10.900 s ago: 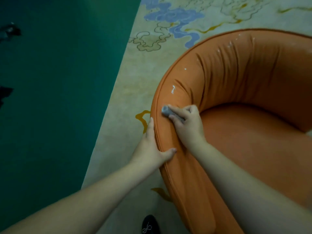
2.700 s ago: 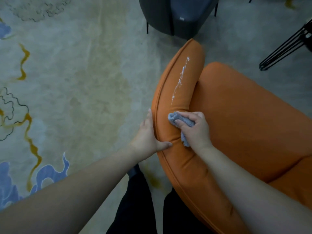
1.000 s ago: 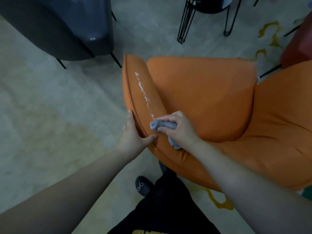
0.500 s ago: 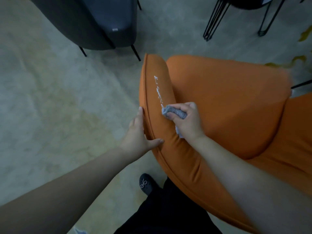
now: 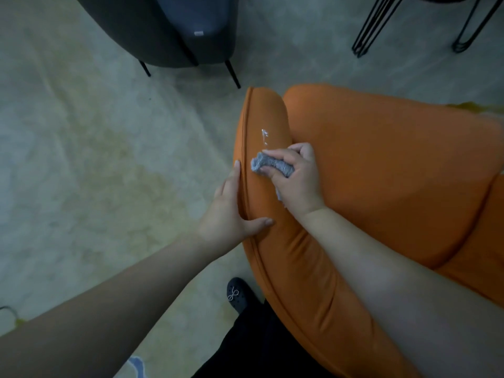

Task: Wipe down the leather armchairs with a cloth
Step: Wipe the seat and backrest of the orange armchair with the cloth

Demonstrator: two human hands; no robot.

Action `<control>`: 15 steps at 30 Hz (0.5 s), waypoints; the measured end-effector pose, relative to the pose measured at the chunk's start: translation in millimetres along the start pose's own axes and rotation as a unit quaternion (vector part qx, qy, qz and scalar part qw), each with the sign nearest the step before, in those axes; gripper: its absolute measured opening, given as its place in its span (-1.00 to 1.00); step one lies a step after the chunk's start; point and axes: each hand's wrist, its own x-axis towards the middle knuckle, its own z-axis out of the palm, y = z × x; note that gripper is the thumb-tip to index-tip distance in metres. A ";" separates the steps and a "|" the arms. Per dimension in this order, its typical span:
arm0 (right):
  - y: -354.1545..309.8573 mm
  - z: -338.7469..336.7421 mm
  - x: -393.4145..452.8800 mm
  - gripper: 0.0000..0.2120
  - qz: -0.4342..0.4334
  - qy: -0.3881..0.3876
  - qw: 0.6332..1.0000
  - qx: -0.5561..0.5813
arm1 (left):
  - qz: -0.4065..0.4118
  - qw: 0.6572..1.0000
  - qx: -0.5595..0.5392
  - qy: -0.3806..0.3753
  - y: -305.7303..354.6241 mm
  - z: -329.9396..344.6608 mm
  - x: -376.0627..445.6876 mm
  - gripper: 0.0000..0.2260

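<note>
One view only, from the head, and much of it is cut off: the orange armchair (image 5: 381, 186) runs out of the picture at the right and bottom, the dark grey chair (image 5: 174, 28) loses its top at the upper edge, and only the thin black wire legs (image 5: 373, 25) of another seat show. Part of the grey cloth (image 5: 268, 166) is hidden under the right hand (image 5: 297, 184), with a pale corner showing below the palm. Smooth, lightly creased leather covers the armchair, with a piped seam along its rounded arm and a short white streak (image 5: 264, 137) just beyond the cloth. Bunched and nubbly, the cloth lies on top of that arm. Fingers and thumb of the right hand curl round it, pressing it down. With straight fingers, the left hand (image 5: 231, 211) lies flat against the arm's outer side, thumb over the seam. A black shoe (image 5: 236, 294) stands on the mottled carpet (image 5: 95, 159).
</note>
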 end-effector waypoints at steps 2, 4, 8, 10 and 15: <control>0.7 3.2 11.6 -0.70 -0.002 0.000 1.000 0.010 | -0.002 1.000 -0.010 0.003 1.9 -3.0 10.6 0.13; 0.2 6.9 26.9 -0.70 -0.001 -0.006 1.000 0.022 | 0.000 1.000 -0.019 0.005 4.7 -6.5 21.2 0.13; -1.0 14.1 61.6 -0.72 0.015 -0.020 0.999 0.032 | -0.001 1.000 -0.020 0.004 10.1 -12.8 39.2 0.13; -0.9 16.1 75.6 -0.76 0.033 -0.021 0.998 0.045 | -0.004 1.000 -0.018 0.002 12.4 -14.7 45.0 0.14; 3.7 19.2 114.1 -0.83 0.101 0.018 0.994 0.039 | -0.012 1.000 -0.004 -0.010 16.3 -14.7 49.6 0.14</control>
